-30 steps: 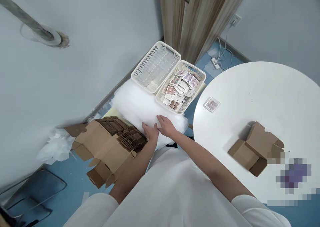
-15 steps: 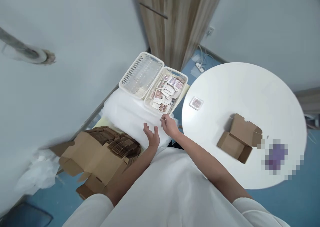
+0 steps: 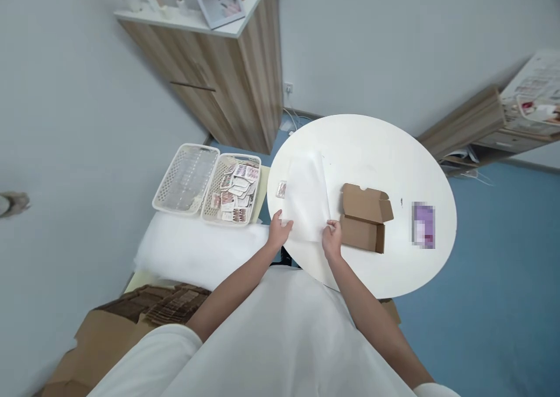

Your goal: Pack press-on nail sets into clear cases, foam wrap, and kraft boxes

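A thin white translucent sheet (image 3: 307,196) is spread over the left part of the round white table (image 3: 371,143). My right hand (image 3: 331,238) pinches its near right corner. At the near left corner, my left hand (image 3: 279,230) grips the sheet's edge between thumb and fingers. Partly covered by the sheet's left side is a small clear pack (image 3: 281,189). Right of the sheet stands an open brown cardboard box (image 3: 363,203), its lid folded back.
Two white baskets (image 3: 186,178), one holding small cards (image 3: 238,190), stand on the left beside a pile of white sheets (image 3: 192,245). Folded brown cardboard (image 3: 175,304) lies nearer me. A blurred purple item (image 3: 423,225) is on the table's right. A wooden cabinet (image 3: 219,76) stands behind.
The view has turned right towards the table. Both hands have moved from the white pile to the table, and a white sheet is now stretched between them.
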`<state>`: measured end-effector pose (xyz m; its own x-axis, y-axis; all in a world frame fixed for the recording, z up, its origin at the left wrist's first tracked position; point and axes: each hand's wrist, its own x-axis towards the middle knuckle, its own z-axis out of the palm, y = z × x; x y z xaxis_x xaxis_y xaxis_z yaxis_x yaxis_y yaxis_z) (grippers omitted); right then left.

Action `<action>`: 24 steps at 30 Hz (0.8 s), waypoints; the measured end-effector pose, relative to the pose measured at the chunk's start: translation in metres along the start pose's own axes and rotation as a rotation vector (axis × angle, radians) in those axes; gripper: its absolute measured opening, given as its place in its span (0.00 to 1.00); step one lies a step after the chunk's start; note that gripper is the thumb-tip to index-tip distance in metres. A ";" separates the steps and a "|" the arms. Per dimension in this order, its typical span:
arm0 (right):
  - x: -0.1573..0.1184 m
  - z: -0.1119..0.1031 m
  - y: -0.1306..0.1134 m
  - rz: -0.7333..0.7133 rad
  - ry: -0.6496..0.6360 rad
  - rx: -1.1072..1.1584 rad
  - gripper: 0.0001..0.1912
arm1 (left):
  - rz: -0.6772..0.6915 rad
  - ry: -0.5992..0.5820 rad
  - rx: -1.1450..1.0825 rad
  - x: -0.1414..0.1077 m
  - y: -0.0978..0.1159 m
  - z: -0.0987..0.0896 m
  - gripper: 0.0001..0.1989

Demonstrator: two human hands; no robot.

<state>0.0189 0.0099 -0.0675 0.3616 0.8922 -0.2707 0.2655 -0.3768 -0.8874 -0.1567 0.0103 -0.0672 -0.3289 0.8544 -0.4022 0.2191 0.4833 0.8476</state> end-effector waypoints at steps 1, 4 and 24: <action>-0.001 -0.003 0.004 -0.003 0.000 -0.030 0.13 | -0.008 -0.007 0.060 0.004 0.001 0.004 0.31; -0.005 -0.009 0.012 -0.058 0.013 -0.143 0.16 | -0.031 -0.046 0.226 0.009 0.001 0.006 0.30; -0.041 -0.017 0.015 -0.410 -0.171 -0.634 0.25 | 0.584 -0.331 1.023 0.122 0.061 -0.016 0.38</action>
<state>0.0226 -0.0368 -0.0632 -0.0054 0.9978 -0.0658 0.8279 -0.0325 -0.5599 -0.1976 0.1412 -0.0587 0.2775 0.9282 -0.2479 0.9258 -0.1893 0.3272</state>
